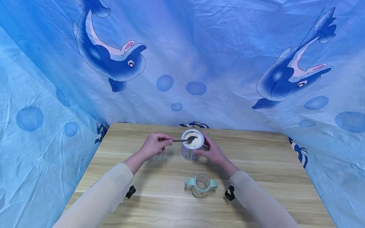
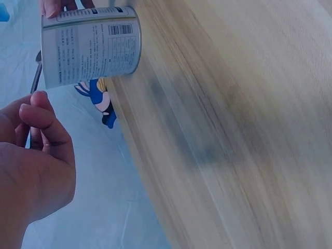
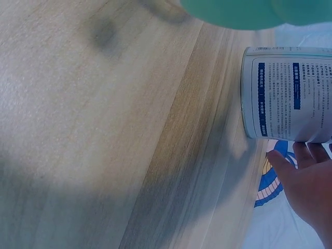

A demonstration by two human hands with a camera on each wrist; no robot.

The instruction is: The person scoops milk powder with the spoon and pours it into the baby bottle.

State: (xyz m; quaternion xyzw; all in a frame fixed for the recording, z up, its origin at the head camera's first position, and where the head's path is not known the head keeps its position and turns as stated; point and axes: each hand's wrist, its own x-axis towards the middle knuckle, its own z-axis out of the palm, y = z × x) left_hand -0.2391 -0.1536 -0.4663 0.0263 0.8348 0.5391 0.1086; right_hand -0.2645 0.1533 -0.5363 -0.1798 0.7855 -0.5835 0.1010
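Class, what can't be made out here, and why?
Head view: small print on the pale cylindrical metal tin, too small to read.
Left wrist view: loose white powder, hidden by the tin's wall.
Right wrist view: most of the clear round bottle with mint-green handles, cut off by the top edge.
Same view: part of the right hand, past the right edge.

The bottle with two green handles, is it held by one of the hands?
No, the bottle stands on the table, while the left hand pinches the spoon and the right hand holds the can.
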